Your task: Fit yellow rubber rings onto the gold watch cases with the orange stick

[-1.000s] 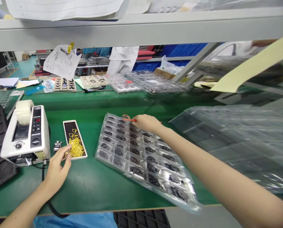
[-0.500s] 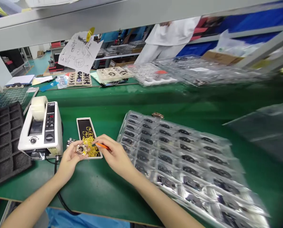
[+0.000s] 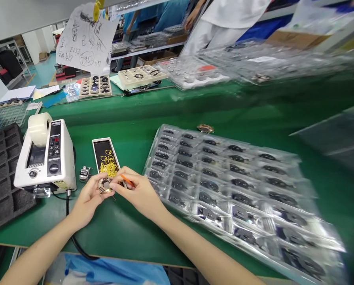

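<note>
My left hand (image 3: 90, 202) holds a round metal part (image 3: 105, 185) between thumb and fingers. My right hand (image 3: 139, 194) pinches a thin orange-handled tool (image 3: 127, 180), its tip at the part's edge. Just behind my hands lies a white-rimmed black box (image 3: 97, 152) holding a heap of yellow rings (image 3: 108, 166). To the right sits a clear plastic blister tray (image 3: 224, 190) with rows of dark parts in its pockets, its edge close to my right wrist. A brass-coloured round part (image 3: 205, 128) lies on the green mat beyond that tray.
A white tape dispenser (image 3: 44, 158) and a small tally counter (image 3: 85, 173) stand left of my hands, with a black foam tray (image 3: 1, 178) further left. Component trays and stacked blister sheets line the raised back shelf (image 3: 177, 95). A person in a white coat stands beyond.
My right hand has moved left from the far edge of the blister tray to my left hand, bringing the orange tool. My left hand has lifted the round part from near the box.
</note>
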### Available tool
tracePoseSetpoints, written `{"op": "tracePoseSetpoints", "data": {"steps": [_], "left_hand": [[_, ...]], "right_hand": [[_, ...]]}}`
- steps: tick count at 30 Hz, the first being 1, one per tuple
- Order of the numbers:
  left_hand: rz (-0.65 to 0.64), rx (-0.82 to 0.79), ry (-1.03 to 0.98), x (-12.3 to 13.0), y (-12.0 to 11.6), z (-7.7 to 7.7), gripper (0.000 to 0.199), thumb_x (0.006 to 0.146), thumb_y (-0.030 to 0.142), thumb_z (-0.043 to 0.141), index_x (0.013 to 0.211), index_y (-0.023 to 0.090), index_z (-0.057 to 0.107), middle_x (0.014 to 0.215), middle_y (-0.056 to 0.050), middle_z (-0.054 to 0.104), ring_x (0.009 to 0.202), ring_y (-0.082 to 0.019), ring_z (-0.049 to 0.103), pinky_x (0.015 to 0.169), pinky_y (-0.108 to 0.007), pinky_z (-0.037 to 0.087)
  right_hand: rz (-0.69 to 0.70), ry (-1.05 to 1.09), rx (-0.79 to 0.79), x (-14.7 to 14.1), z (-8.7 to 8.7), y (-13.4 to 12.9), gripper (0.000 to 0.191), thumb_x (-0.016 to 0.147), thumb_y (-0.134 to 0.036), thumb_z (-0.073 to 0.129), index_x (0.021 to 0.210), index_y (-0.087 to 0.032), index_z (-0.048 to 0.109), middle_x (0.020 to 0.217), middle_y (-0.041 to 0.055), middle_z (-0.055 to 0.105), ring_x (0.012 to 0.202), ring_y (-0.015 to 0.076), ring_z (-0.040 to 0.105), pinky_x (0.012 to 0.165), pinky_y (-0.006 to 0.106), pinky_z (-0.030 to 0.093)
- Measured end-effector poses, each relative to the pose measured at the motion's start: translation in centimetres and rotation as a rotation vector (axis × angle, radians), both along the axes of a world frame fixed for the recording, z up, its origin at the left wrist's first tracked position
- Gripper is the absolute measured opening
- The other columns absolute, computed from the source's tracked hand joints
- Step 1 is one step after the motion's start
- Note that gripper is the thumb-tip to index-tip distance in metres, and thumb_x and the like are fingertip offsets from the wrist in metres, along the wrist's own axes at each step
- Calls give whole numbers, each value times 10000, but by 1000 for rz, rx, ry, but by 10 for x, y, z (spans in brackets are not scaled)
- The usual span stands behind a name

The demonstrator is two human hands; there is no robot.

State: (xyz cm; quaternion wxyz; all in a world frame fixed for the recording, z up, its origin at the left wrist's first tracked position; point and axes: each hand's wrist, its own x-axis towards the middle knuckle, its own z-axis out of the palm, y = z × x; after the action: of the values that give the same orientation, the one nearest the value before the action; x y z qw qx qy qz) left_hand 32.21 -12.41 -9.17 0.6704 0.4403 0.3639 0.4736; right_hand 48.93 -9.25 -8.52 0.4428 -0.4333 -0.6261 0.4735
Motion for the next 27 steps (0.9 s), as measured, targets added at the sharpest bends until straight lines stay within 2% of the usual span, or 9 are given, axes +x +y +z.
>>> {"op": "tracePoseSetpoints", "data": {"steps": [6,12,19,27], "left_hand": [[-35,44,26,2,-1,-1,372,838,173,627,1196,272,604,1245,-49,622,1197,-231,564,1005,-402,483],[-20,51,11,4,0,-6,381,832,206,646,1204,271,590,1292,-56,608,1221,-237,557,1019,-402,473],[61,-44,40,8,-1,-1,391,813,325,688,1175,233,575,1227,-82,641,1201,-248,566,1026,-412,460],[136,-9,130,15,0,1,387,797,442,695,1078,203,578,1039,-65,680,1039,-219,644,940,-386,521]], "right_hand": [[-9,-19,-22,-4,0,-2,137,742,-223,615,623,-189,672,682,-10,504,565,103,414,533,241,366],[-139,-27,12,-11,-8,-7,138,745,-224,602,627,-192,663,667,-8,504,584,117,437,526,241,363],[-203,-95,107,-16,-13,-8,149,769,-216,592,623,-191,611,667,-11,498,595,124,467,530,245,370],[-204,-240,304,-17,-15,-14,136,844,-180,563,717,-203,608,736,10,558,666,144,569,577,248,435]]}}
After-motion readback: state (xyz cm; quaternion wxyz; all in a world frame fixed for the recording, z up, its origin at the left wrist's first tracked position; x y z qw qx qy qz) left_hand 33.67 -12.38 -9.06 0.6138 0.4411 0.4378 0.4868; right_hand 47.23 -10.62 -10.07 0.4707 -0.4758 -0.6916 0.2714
